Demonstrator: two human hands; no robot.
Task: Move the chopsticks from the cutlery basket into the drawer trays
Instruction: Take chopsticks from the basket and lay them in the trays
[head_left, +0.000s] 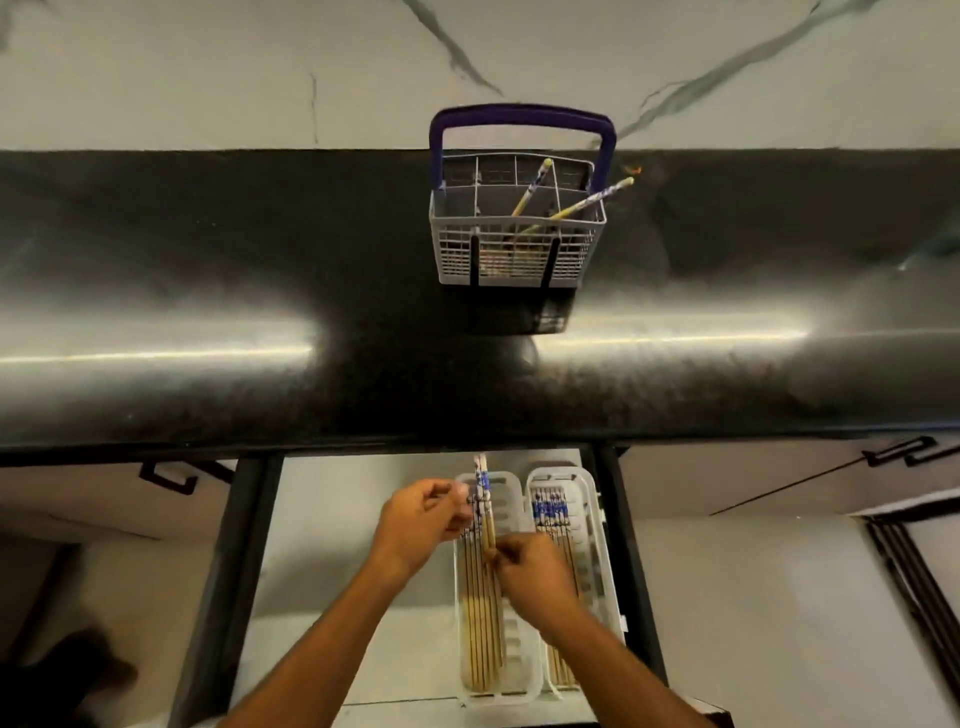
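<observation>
Chopsticks (483, 512) pinched btwn L hand (421, 525), R hand (530, 571)

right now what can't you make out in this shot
Head view only:
- Right tray: chopstick count, hidden by the right hand.
- Left tray: whether the held chopsticks touch those under them; left hand and blur.
- Basket: two chopsticks stick out; anything shorter is behind its grid walls.

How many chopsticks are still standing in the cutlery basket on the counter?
2. One chopstick leans in a middle compartment of the cutlery basket; the other chopstick leans over its right rim. Shorter items lower inside may be hidden.
</observation>
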